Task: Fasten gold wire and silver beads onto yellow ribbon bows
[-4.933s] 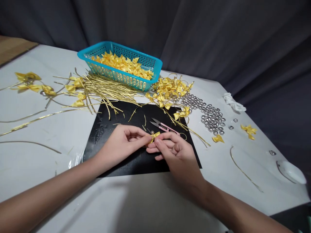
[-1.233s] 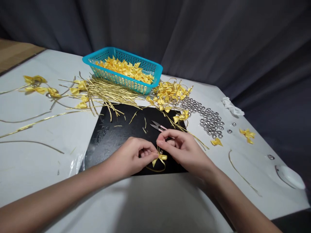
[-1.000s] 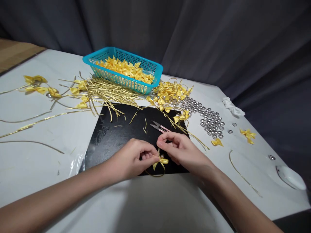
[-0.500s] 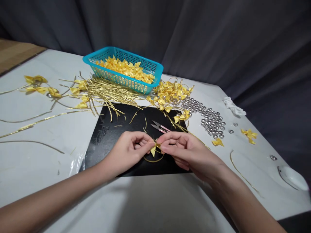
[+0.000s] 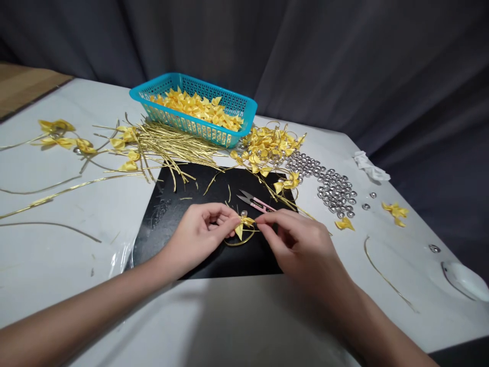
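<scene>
Over the black mat (image 5: 237, 262), my left hand (image 5: 204, 229) pinches a yellow ribbon flower (image 5: 239, 230) between thumb and forefinger. A silver bead (image 5: 244, 213) sits at the flower's top, and a loop of gold cord (image 5: 241, 243) curves beneath it. My right hand (image 5: 300, 242) is closed in a pinch at the right side of the flower, its fingertips at a thin end of gold cord. Exactly what lies between those fingertips is too small to be sure of. Pink-handled thread snips (image 5: 256, 203) lie just beyond my hands, partly behind the right one.
A blue basket (image 5: 250, 114) of yellow ribbon pieces stands at the back. Cut gold cords (image 5: 175, 142) lie before it. Finished-looking ribbon flowers (image 5: 271, 145) are heaped to its right, beside silver beads (image 5: 336, 191). A white crumpled tissue (image 5: 370, 167) and a white mouse-like object (image 5: 466, 280) lie right.
My right hand has drawn back to the right from the flower, uncovering the bead and more of the ribbon. My left hand has stayed nearly in place, shifting slightly left.
</scene>
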The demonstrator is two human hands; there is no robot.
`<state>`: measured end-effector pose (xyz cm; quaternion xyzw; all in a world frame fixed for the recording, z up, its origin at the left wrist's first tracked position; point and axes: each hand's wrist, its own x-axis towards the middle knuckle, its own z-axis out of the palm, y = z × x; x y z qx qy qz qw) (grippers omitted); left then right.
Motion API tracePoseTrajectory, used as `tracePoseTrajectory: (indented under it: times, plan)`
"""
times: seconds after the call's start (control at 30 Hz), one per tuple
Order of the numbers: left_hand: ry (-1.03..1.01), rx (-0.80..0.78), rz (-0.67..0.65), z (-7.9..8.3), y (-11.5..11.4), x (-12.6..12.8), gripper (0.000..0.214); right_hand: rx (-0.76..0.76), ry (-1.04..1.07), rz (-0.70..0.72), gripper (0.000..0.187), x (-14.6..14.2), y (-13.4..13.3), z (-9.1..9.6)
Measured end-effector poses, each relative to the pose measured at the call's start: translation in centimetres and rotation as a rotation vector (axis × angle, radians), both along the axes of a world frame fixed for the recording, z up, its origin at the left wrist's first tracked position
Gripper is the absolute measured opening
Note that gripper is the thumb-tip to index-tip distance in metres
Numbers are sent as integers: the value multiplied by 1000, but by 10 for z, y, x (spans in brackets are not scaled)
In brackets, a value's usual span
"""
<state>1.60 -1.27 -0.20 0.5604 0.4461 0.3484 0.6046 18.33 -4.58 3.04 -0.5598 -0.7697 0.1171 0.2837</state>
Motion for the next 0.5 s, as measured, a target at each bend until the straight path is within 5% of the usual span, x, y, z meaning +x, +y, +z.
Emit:
tracePoseTrajectory:
  times: [0.23, 0.5]
  plan:
    - [-31, 10, 31, 2, 0, 0, 16, 66, -259, 178, 22, -2, -4, 2]
    - [-33, 16, 54, 4, 1, 0, 15, 89, -282, 242, 21, -2, -3, 6]
